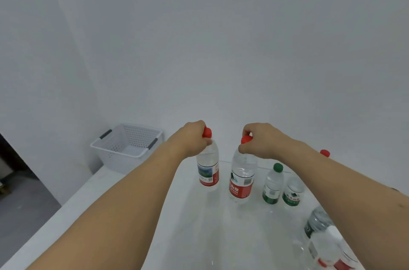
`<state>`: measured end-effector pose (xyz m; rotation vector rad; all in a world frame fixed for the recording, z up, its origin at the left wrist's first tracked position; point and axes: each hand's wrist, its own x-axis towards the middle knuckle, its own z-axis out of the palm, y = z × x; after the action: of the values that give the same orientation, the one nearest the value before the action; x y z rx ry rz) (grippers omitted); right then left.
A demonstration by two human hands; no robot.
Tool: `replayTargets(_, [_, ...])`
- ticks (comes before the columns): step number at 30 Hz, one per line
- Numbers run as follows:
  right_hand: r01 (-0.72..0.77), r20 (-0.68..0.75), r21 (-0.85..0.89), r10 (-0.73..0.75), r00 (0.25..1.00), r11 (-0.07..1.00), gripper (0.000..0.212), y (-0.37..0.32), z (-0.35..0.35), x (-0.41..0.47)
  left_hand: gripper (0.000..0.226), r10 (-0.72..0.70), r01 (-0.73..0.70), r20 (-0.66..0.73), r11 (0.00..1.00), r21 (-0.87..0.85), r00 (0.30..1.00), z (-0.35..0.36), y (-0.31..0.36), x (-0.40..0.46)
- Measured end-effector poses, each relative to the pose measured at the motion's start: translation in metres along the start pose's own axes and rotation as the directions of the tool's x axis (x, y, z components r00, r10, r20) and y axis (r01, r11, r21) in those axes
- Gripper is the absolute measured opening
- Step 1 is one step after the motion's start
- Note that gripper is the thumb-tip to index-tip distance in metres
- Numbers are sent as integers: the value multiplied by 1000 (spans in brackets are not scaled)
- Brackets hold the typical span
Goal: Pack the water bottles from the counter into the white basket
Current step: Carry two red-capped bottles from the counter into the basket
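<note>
The person is gripping 2 bottles at once, so the pick-up step is in hand. The left hand point(192, 139) is closing around the neck of a red-capped bottle point(208, 167), its cap poking out just above the fingers. The right hand point(261, 141) is pinching the cap and neck of a second red-labelled bottle point(241, 178), which is hanging or standing directly beneath it; whether either base is touching the counter point(124, 199) I cannot tell.

The white basket point(127, 148) is sitting well off to the left of the left hand, against the wall, and it is looking empty. More bottles are waiting to the right of the right hand: a green-capped bottle point(273, 183) and another green-labelled bottle point(293, 191) just beside it, with several more lying nearer the person under the right forearm.

The next move is probably calling for both hands swinging left, the left bottle going in first, lowered upright so room is remaining.
</note>
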<state>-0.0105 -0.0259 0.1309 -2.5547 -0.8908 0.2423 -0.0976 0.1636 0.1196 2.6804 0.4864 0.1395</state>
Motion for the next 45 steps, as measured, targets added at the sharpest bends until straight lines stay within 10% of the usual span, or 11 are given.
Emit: replayTargets(45, [41, -51, 157, -33, 998, 987, 19, -346, 236, 331, 24, -93, 86, -95, 994, -71, 991, -143, -471, 159])
